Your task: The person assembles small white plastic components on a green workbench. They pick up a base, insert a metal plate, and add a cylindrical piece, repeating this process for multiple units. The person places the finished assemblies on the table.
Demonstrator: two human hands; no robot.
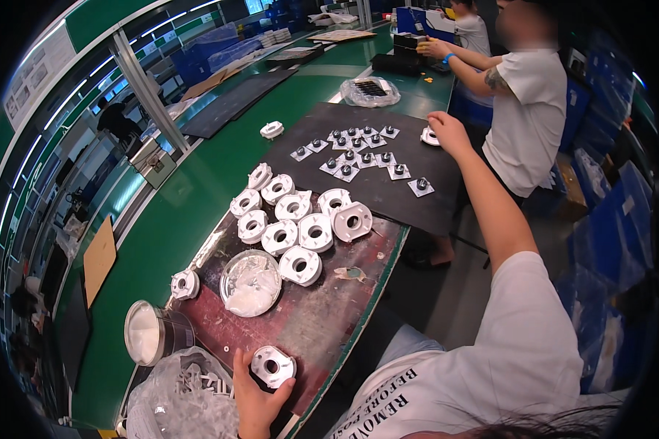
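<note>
My left hand [256,399] is low in the picture, with thumb and fingers curved round the sides of a white round plastic housing [273,367] that has a dark centre hole. Far out to the right, at the edge of the black mat [307,124], my right hand [450,133] has its fingers on another white housing [430,137], partly hidden by the hand. Several similar white housings [315,233] lie grouped mid-table, some stacked. Beyond them, on the mat, are several small square plates with dark round knobs [368,158].
A round tub lid [250,284] with white paste lies beside an open tub [145,333]. Near my left hand is a clear bag of white plastic parts [183,395]. A bagged bundle [370,91] lies on the far table. A co-worker [527,102] works at right.
</note>
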